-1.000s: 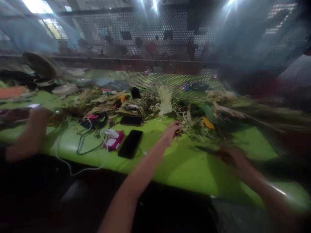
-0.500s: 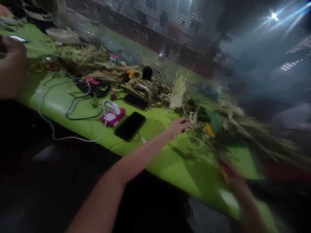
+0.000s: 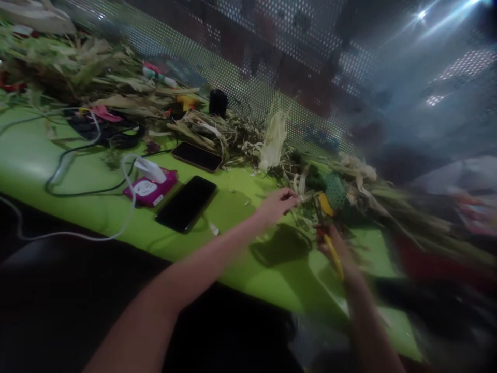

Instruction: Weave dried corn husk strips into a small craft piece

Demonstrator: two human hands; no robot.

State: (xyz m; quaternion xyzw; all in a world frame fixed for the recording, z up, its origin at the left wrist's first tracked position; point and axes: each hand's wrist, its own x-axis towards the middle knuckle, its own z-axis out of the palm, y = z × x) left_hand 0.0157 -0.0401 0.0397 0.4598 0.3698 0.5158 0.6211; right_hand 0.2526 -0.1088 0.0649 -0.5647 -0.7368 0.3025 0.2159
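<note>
My left hand [image 3: 276, 204] reaches across the green table [image 3: 248, 259] and pinches a strand at the edge of a heap of dried leaves and stalks [image 3: 349, 197]. My right hand [image 3: 333, 243] is closed round a yellow-handled tool [image 3: 334, 257], possibly scissors, its tip pointing into the same heap. A green mesh piece [image 3: 334, 190] and a yellow bit [image 3: 325, 203] lie just beyond both hands.
Two dark phones [image 3: 186, 203] [image 3: 197, 156] lie flat left of my left arm. A pink charger box [image 3: 149, 187] with white and black cables [image 3: 77, 155] sits beside them. More leaves [image 3: 77, 72] run along a perforated metal screen [image 3: 248, 67]. A small black cylinder [image 3: 218, 102] stands there.
The view has swung right and down. A neighbour's arm at the left has left the view. My right hand moved in from the right to the heap, close to my left hand.
</note>
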